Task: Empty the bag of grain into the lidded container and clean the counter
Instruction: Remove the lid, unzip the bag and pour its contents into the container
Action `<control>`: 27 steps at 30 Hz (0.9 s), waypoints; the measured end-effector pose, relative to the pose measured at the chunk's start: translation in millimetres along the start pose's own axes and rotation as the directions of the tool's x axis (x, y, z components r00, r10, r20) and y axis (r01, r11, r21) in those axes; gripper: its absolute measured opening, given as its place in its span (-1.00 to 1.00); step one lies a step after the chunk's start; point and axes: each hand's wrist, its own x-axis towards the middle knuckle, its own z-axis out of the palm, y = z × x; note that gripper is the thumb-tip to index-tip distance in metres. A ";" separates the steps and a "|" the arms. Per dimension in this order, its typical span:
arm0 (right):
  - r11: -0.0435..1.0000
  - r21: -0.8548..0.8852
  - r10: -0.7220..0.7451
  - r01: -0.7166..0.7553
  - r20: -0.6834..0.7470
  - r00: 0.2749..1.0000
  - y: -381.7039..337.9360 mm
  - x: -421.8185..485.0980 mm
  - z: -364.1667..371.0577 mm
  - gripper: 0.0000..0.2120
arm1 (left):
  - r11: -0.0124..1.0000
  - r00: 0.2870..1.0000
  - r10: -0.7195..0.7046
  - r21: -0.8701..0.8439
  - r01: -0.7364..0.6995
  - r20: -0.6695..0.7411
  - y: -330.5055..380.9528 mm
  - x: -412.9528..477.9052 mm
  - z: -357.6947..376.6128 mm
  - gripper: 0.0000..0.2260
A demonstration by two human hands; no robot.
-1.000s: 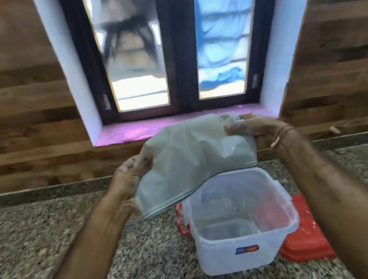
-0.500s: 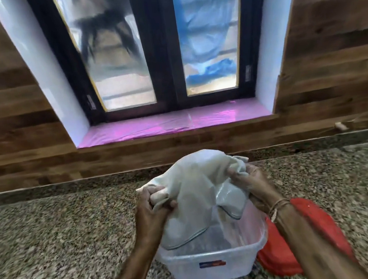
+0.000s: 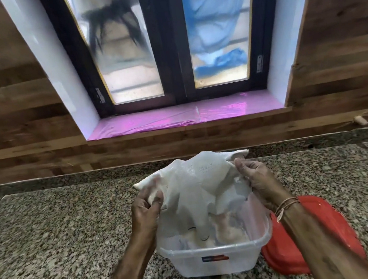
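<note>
You hold one white bag (image 3: 197,184) upside down over one clear plastic container (image 3: 216,262), low in the middle of the frame. Its lower end hangs down inside the container's open top, and pale grain (image 3: 226,231) lies heaped in the bottom of the tub, seen through the bag's hanging folds and the clear walls. The container stands on the speckled granite worktop (image 3: 51,236), with a small red and blue label on its near wall. Your left hand (image 3: 146,211) is clenched on the bag's left corner, thumb and fingers pinching a fold of the material just above the container's left rim. Your right hand (image 3: 257,181) grasps the bag's right edge, fingers curled into the fabric above the far right corner of the tub; a thin thread band (image 3: 286,205) circles that wrist. One red lid (image 3: 323,226) lies flat on the worktop just right of the container, partly hidden behind your right forearm, and its near edge touches or sits just beside the tub's right wall; you cannot tell which. Above, in the upper middle of the frame, one window (image 3: 170,39) with two frosted panes sits over a sill (image 3: 175,117) covered in shiny pink sheet. Wood-look planks line the wall on both sides.
</note>
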 end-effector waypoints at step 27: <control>0.997 -0.001 -0.072 0.072 -0.088 0.994 -23.8 5.1 -12.7 -0.85 | 0.999 0.993 0.031 -0.026 -0.034 -0.110 16.9 -21.5 -7.6 -0.89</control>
